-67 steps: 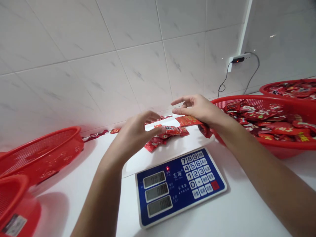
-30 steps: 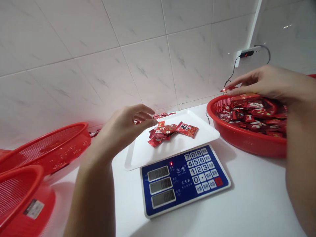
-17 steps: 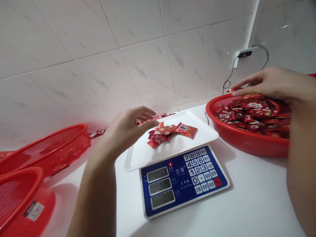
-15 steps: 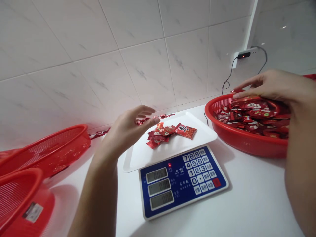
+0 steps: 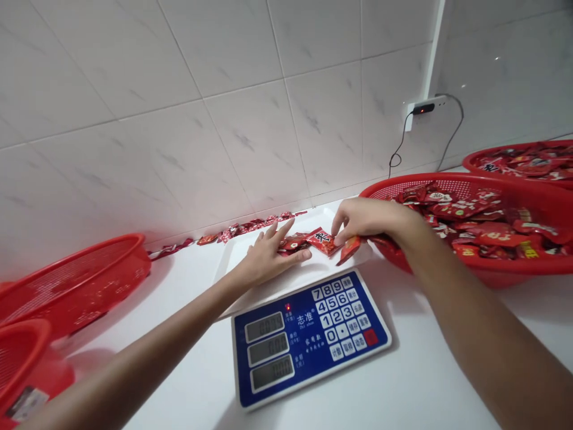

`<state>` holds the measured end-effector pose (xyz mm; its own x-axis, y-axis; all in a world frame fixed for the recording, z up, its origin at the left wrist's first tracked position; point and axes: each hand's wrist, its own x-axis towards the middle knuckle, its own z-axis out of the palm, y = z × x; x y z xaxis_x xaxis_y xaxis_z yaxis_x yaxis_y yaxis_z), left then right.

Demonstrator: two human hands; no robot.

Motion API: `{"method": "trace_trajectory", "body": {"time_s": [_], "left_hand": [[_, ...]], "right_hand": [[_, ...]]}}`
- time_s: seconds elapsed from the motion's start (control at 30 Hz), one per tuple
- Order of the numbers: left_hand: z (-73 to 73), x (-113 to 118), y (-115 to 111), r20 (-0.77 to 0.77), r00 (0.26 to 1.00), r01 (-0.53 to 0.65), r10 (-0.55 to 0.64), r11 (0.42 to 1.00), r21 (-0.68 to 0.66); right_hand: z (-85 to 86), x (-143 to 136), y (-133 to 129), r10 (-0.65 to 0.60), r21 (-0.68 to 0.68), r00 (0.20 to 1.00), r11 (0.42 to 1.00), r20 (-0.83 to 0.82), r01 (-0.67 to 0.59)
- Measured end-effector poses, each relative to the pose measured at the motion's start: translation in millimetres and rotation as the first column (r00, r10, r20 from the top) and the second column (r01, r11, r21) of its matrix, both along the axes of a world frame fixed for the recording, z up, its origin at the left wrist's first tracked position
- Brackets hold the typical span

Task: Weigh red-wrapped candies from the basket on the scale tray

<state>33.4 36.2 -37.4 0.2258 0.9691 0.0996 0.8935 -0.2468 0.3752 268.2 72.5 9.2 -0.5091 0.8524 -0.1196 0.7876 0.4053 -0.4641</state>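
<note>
A blue digital scale (image 5: pixel 313 340) carries a white tray (image 5: pixel 286 279) with several red packets (image 5: pixel 323 240) on it. Over the tray's left part, my left hand (image 5: pixel 272 254) has its fingers spread beside the packets and holds nothing. My right hand (image 5: pixel 364 221) is above the tray's right side, its fingers closed on a red packet (image 5: pixel 349 249) that hangs tilted near the tray edge. Digits show faintly on the scale's displays. Right of the tray, a red basket (image 5: pixel 514 185) is filled with similar packets.
Two more red baskets (image 5: pixel 89 280) (image 5: pixel 27 358) stand at the left. Another filled red basket (image 5: pixel 528 149) is at the back right. Loose packets (image 5: pixel 250 227) lie along the tiled wall. A power strip (image 5: pixel 425 108) with cables is mounted on the wall.
My right hand has moved left from the basket to the tray with a red packet. My left hand has lowered and spread over the tray. The view has shifted slightly.
</note>
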Motion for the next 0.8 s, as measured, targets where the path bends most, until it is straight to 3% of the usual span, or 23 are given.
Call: {"method": "trace_trajectory", "body": {"time_s": [0.17,0.23,0.33,0.37,0.47,0.6,0.7,0.77,0.8], "left_hand": [[3.2,10,3,-0.001,0.994,0.112,-0.113,0.994,-0.009],[2.4,11,3,0.02,0.983,0.181,-0.181,0.984,0.001],[0.0,11,2,0.041,0.985,0.167,-0.169,0.985,0.048],[-0.9,12,1,0.046,0.987,0.147,-0.151,0.986,0.076],[-4.3,16,-1,0.074,0.989,0.116,-0.128,0.981,0.154],[-4.3,19,3,0.089,0.992,0.071,-0.093,0.972,0.225],[10.9,7,0,0.107,0.992,0.038,-0.064,0.972,0.233],[31.0,-11,-13,0.169,0.985,-0.003,-0.034,0.977,0.213],[42.8,-21,-23,0.273,0.962,-0.065,0.015,0.983,0.173]], "right_hand": [[-12.8,-28,-4,0.156,-0.02,0.987,0.987,-0.04,-0.157],[-13.2,-28,-4,0.236,-0.015,0.969,0.971,-0.068,-0.237],[-6.9,-14,-2,0.274,-0.012,0.955,0.961,-0.117,-0.277],[-3.2,-6,-1,0.235,0.001,0.963,0.972,-0.134,-0.237],[10.1,26,-4,-0.056,0.121,0.978,0.989,-0.199,0.081],[24.2,63,-15,-0.365,0.223,0.885,0.873,-0.289,0.433],[26.1,75,-18,-0.441,0.17,0.825,0.836,-0.354,0.521],[23.4,78,-14,-0.431,0.148,0.812,0.842,-0.393,0.519],[21.3,77,-11,-0.419,0.152,0.813,0.846,-0.405,0.512]]}}
